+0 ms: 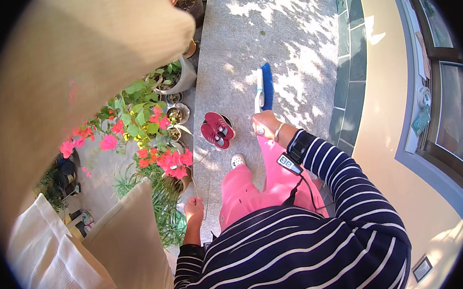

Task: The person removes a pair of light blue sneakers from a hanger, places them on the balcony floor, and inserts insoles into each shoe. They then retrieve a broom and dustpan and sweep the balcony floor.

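My right hand (266, 125) grips the white handle of a hand brush (260, 86). The brush points away from me over the concrete, its blue bristles turned to the right. Low on the left, my left hand (194, 208) is closed around a thin bent wire (194, 179), possibly a wire clothes hanger; its full shape is hard to make out. A pair of red shoes (217, 130) sits on the concrete ahead of my feet, touching each other. One white clog (238, 160) shows below my pink trousers (240, 184).
Beige fabric pieces (87, 41) fill the upper left close to the camera, with a cushion-like one (130, 248) lower down. Potted plants (178, 77) and pink bougainvillea flowers (174, 162) line the walkway's left edge. Along the right run slate tiles (347, 96), a cream wall (390, 105) and a window (452, 113).
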Available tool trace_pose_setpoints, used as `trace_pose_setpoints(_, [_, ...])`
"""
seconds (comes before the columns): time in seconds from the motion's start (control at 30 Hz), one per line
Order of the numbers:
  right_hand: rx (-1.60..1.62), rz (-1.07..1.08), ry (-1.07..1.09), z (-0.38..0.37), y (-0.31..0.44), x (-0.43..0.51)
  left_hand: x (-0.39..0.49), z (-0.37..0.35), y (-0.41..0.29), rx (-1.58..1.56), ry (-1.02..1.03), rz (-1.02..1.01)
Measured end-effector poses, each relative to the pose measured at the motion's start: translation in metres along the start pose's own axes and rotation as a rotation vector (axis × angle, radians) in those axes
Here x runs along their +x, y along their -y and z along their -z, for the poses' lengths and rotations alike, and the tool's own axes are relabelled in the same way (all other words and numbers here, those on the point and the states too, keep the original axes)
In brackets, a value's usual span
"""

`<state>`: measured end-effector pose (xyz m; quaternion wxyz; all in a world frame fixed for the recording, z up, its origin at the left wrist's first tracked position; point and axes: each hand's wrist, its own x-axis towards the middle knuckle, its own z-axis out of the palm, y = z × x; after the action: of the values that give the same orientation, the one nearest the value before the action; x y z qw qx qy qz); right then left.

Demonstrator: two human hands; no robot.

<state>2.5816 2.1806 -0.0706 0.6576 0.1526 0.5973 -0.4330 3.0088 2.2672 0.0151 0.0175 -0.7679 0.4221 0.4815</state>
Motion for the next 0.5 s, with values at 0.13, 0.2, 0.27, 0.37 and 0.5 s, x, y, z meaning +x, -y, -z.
trace_pose_setpoints(0.13, [-0.148,-0.074,0.158,-0.075,0.058,0.048,-0.013,-0.028,-0.035,0.053,-0.060,-0.057])
trace_pose_setpoints(0.2, [-0.023,-0.190,0.294,-0.097,0.099,0.077,-0.017,-0.036,-0.048,0.064,-0.092,-0.045])
trace_pose_setpoints(0.27, [0.075,-0.308,0.276,-0.101,0.131,0.093,-0.021,-0.040,-0.059,-0.012,-0.097,-0.059])
trace_pose_setpoints(0.37, [-0.042,-0.168,0.326,-0.071,0.154,0.076,-0.024,-0.043,-0.072,-0.063,-0.100,-0.044])
trace_pose_setpoints(0.5, [-0.241,0.061,0.215,0.018,0.167,-0.003,-0.012,-0.051,-0.084,-0.031,-0.081,-0.021])
